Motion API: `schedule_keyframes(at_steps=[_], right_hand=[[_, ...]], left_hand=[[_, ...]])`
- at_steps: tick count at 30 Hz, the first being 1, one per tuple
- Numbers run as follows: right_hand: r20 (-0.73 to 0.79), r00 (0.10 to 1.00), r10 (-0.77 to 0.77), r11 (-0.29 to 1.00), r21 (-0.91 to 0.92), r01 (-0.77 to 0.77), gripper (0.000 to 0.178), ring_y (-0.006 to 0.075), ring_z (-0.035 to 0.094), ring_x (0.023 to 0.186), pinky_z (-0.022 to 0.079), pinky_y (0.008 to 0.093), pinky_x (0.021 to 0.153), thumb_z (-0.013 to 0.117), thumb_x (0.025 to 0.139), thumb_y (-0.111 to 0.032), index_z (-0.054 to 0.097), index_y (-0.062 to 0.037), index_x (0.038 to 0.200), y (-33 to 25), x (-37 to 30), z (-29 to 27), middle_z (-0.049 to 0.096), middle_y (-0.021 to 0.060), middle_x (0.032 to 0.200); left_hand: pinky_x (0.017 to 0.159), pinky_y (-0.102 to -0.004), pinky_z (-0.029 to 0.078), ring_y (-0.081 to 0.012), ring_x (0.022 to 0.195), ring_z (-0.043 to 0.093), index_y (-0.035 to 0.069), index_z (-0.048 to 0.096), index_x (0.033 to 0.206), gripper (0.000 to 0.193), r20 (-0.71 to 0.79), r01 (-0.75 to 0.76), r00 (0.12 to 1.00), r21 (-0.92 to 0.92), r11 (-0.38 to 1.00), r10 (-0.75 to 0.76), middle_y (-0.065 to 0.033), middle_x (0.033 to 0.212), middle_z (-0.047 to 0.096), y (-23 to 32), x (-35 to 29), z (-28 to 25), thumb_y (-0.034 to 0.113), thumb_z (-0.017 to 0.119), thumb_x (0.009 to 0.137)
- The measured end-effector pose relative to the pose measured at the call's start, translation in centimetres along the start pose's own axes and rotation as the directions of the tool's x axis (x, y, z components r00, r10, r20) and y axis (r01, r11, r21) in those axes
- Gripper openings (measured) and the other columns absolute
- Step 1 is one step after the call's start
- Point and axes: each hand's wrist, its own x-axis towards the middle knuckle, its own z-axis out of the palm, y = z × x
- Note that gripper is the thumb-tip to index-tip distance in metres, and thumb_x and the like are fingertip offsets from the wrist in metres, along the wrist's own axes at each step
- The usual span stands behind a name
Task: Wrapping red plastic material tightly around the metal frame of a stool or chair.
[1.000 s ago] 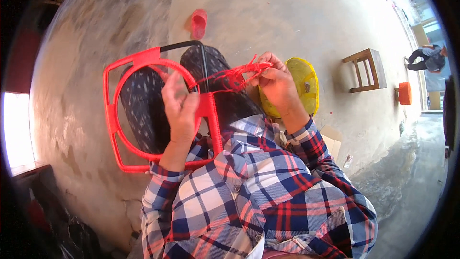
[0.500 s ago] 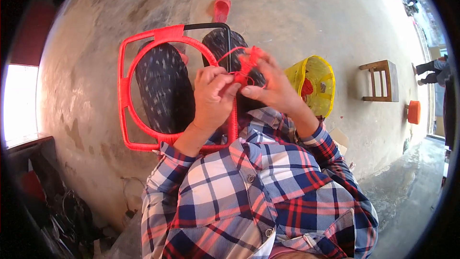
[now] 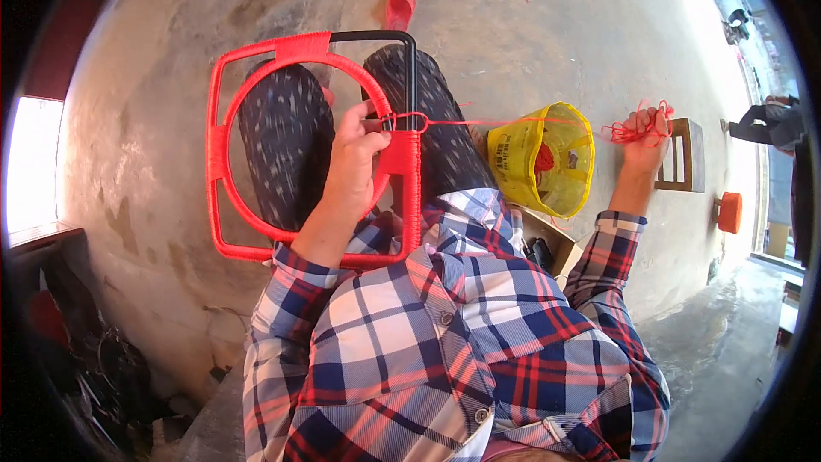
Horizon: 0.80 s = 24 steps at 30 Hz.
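Across my lap rests a rounded-square metal frame (image 3: 304, 47) with an inner ring, mostly wrapped in red cord. Its upper right corner is bare black metal (image 3: 411, 68). My left hand (image 3: 352, 158) is closed around the ring's right side, with the thumb by the wrapped band that joins the ring to the outer bar. Beside those fingers a loop of red cord (image 3: 423, 121) goes round the ring and bar. From there the cord stretches nearly straight to my right hand (image 3: 643, 154), raised far right and closed on a loose bundle of red cord (image 3: 657, 126).
To the right stands a yellow basket (image 3: 522, 154) with a ball of red cord (image 3: 545, 157) inside. A cardboard box (image 3: 556, 244) is beside my hip. Farther right are a wooden stool (image 3: 697, 154) and an orange stool (image 3: 729, 212). A person's legs (image 3: 757, 126) show at the far right.
My right hand has swung from beside the left hand far out to the right, drawing the cord out. The left hand has shifted slightly left and up onto the ring.
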Motion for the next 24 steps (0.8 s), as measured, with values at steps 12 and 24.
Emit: schedule_keyframes(at_steps=[12, 24], right_hand=[[0.341, 0.842, 0.418, 0.438, -0.887, 0.142, 0.015, 0.0036, 0.043, 0.058, 0.034, 0.0208, 0.051, 0.055, 0.090, -0.023, 0.054, -0.0089, 0.092, 16.4, -7.3, 17.7, 0.046, -0.0028, 0.068], [0.108, 0.842, 0.528, 0.785, -0.442, -0.435, 0.007, 0.0040, 0.040, 0.053, 0.031, 0.0201, 0.045, 0.056, 0.083, -0.009, 0.054, -0.0059, 0.090, 10.6, -5.1, 18.2, 0.045, -0.0034, 0.067]], left_hand=[[0.074, -0.0234, 0.049, -0.0111, 0.080, 0.061, -0.003, 0.058, 0.098, 0.016, 0.074, 0.105, 0.992, 0.004, 0.994, -0.105, -0.0076, 0.090, 0.064, -0.7, -0.7, -0.4, -0.004, 0.060, 0.082], [0.075, -0.0251, 0.048, -0.0130, 0.080, 0.060, -0.005, 0.056, 0.104, 0.022, 0.051, 0.075, 0.996, 0.043, 0.996, -0.077, -0.0064, 0.087, 0.062, -0.6, 0.9, -1.4, 0.004, 0.060, 0.084]])
